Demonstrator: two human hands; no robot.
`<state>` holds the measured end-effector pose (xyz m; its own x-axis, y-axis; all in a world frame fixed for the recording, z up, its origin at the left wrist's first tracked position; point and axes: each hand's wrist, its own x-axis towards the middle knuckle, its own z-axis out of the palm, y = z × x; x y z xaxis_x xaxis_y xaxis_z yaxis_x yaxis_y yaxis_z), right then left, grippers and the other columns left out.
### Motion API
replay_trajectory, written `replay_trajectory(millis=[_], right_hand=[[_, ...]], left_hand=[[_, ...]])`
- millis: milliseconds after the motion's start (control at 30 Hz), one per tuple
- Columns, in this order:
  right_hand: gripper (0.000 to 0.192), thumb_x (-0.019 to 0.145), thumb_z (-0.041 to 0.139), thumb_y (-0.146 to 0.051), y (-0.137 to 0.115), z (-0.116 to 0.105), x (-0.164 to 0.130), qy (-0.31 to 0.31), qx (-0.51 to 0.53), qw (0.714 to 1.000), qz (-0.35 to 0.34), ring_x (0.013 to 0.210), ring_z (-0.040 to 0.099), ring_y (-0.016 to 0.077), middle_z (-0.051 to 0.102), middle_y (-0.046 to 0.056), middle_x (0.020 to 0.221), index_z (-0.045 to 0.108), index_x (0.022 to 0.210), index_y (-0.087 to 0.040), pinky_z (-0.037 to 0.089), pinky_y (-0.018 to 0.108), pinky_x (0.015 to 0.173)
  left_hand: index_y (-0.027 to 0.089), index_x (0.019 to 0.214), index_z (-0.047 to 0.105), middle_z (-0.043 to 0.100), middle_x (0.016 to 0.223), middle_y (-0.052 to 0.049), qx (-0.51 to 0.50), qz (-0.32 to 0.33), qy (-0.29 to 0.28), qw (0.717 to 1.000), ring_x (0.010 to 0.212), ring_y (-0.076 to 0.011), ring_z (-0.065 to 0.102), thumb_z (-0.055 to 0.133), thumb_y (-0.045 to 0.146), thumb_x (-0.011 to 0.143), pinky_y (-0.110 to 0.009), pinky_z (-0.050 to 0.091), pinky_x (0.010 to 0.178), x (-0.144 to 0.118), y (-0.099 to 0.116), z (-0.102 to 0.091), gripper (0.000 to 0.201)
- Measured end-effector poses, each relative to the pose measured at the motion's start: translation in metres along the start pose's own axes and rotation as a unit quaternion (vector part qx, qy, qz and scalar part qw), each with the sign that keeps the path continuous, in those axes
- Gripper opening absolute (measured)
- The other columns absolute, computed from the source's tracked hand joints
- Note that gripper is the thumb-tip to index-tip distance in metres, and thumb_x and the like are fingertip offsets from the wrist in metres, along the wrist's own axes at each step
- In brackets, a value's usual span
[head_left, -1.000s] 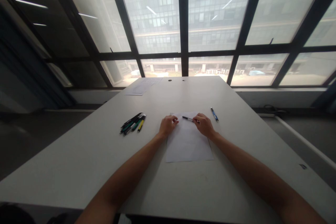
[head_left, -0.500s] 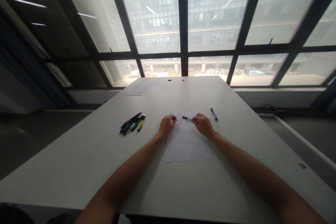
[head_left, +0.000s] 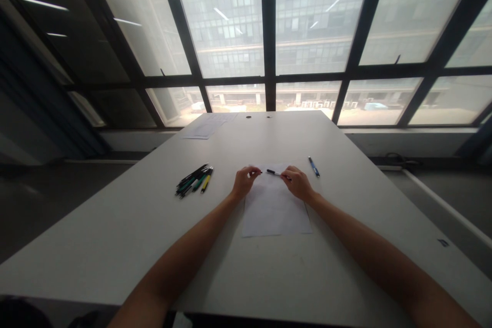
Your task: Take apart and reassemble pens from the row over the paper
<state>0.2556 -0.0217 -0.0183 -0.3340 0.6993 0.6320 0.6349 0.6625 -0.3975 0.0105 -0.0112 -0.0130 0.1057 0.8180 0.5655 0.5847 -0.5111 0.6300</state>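
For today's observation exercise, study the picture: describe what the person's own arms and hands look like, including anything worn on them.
Both forearms are bare up to the bottom edge of the picture; no sleeves show. The left hand and right hand are ungloved. No watch, bracelet or ring can be made out, though the hands are too small to rule out a ring.

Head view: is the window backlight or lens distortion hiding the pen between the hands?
Head view: strong backlight from the windows leaves the forearms dim; the wide lens bows the frames. The thin black pen stays sharp but tiny, between left hand and right hand over the white paper sheet.
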Motion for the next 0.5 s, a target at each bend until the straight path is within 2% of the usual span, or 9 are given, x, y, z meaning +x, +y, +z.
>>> replay_trajectory(millis=[500], right_hand=[[0.013,0.090,0.058,-0.018,0.0003,0.0005,-0.0005,-0.009,0.012,1.000,-0.015,0.084,0.059,0.0171,0.065,0.004,0.086,0.068,0.082,-0.022,0.044,0.027,0.078]], left_hand=[[0.020,0.085,0.074,0.073,0.082,-0.003,-0.008,0.012,-0.031,0.999,0.073,-0.0156,0.062,0.067,0.031,0.085,-0.030,0.049,0.076,-0.0011,0.0057,0.0003,0.013]])
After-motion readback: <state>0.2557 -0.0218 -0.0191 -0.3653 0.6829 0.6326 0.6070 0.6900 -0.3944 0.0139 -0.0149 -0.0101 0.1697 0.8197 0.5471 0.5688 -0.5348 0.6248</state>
